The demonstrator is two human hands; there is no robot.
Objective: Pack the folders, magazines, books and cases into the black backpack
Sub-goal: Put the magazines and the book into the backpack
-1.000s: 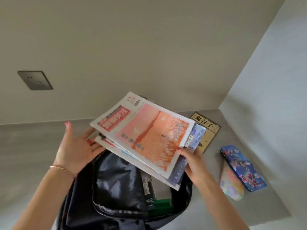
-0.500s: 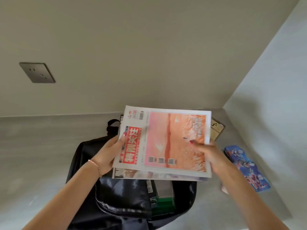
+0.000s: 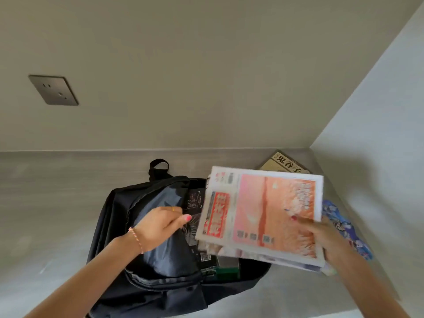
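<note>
The black backpack [image 3: 110, 228] lies open on the grey counter, with dark items and something green [image 3: 227, 273] inside. My left hand [image 3: 158, 226] grips the backpack's front flap [image 3: 160, 203] and holds the opening apart. My right hand [image 3: 321, 235] holds a stack of magazines [image 3: 263, 214], the top one with an orange-pink cover, tilted over the right side of the opening. A yellow book [image 3: 284, 162] lies behind the stack near the corner. A blue patterned case [image 3: 341, 223] lies on the counter to the right, partly hidden by the magazines and my right hand.
The counter [image 3: 57, 191] ends at a back wall with a grey socket plate [image 3: 53, 90] and at a side wall [image 3: 378, 157] on the right. The backpack's carry loop [image 3: 159, 166] points toward the back wall.
My left hand has let go of the magazines and taken the backpack's flap. My right hand alone now carries the stack, shifted to the right over the opening.
</note>
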